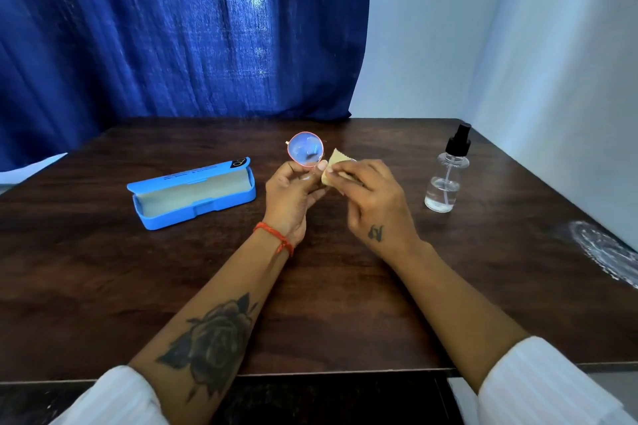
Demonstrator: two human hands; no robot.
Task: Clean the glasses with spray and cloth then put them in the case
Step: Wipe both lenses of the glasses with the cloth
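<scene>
Above dark wooden tabletop (345, 286), left hand (293, 195) grip pinches round-lensed thin-rimmed glasses (306, 150), one lens bluish; right hand (373, 198) grip holds pale yellow cloth (333, 166) over other lens; open blue case (193, 193) left, lid print unreadable; clear spray bottle (447, 176) right.

Two bare forearms emerge from white sleeves (552, 386) pushed up toward the elbows, the fabric faintly ribbed or striped, though blur at the frame's edge makes the weave hard to read. A large dark rose tattoo (215, 343), with leaves, runs along the left forearm. A red-orange thread bracelet (276, 238), knotted with a short loose end, circles the left wrist. The back of the right hand (374, 198) carries a small dark tattoo near the wrist.
</scene>
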